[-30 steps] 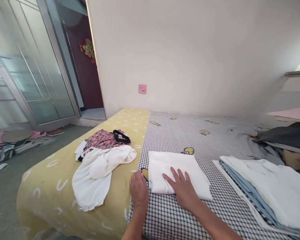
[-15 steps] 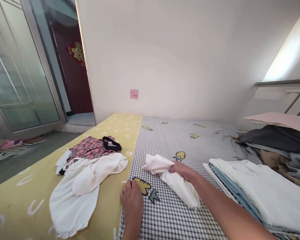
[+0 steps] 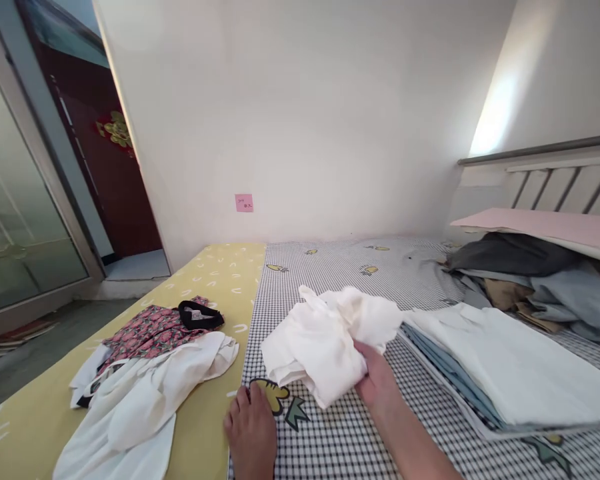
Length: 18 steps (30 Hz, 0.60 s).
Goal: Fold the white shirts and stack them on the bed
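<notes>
A crumpled white garment is gripped in my right hand, bunched up over the checked bed sheet. Its exact kind is hidden by the folds. My left hand lies palm down with fingers stretched out, where the checked sheet meets the yellow one, and holds nothing. To its left a loose white garment and a pink floral garment with a black band lie heaped on the yellow sheet. A folded white garment tops a flat stack on the right, with blue cloth beneath it.
A pile of dark and grey clothes stands at the back right under a pink board. Behind it runs a barred headboard. A wall with a pink note closes the far side; a doorway is at left.
My right hand has turned over and lifted the white garment, which now looks fuller and more bunched. The view has swung to the right. My left hand stays at the sheet's seam.
</notes>
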Each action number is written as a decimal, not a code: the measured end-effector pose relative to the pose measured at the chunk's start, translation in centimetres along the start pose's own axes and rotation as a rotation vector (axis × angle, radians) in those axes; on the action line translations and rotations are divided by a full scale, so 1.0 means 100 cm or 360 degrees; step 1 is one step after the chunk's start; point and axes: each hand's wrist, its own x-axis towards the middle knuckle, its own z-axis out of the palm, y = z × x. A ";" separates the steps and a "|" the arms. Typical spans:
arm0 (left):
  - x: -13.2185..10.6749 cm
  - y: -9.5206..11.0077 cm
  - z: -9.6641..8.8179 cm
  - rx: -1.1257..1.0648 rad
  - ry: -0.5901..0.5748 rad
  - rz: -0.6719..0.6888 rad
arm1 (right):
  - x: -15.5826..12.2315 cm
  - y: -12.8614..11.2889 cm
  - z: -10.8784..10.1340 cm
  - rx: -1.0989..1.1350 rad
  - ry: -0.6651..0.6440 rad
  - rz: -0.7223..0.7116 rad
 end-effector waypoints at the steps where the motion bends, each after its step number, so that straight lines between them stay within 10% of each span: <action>1: 0.002 0.001 -0.004 -0.0006 -0.0024 0.0002 | -0.015 0.013 -0.016 0.0003 0.0124 0.0003; 7: 0.008 0.004 -0.025 -0.0040 -0.0182 -0.0015 | -0.096 0.058 -0.085 -0.0112 0.0210 0.0408; 15: 0.008 0.004 -0.027 -0.0056 -0.0145 -0.0018 | -0.125 0.029 -0.156 -0.0255 0.0215 0.0484; 18: 0.009 0.006 -0.029 -0.0044 -0.0133 -0.0018 | -0.132 0.011 -0.183 -0.0625 0.0338 0.0121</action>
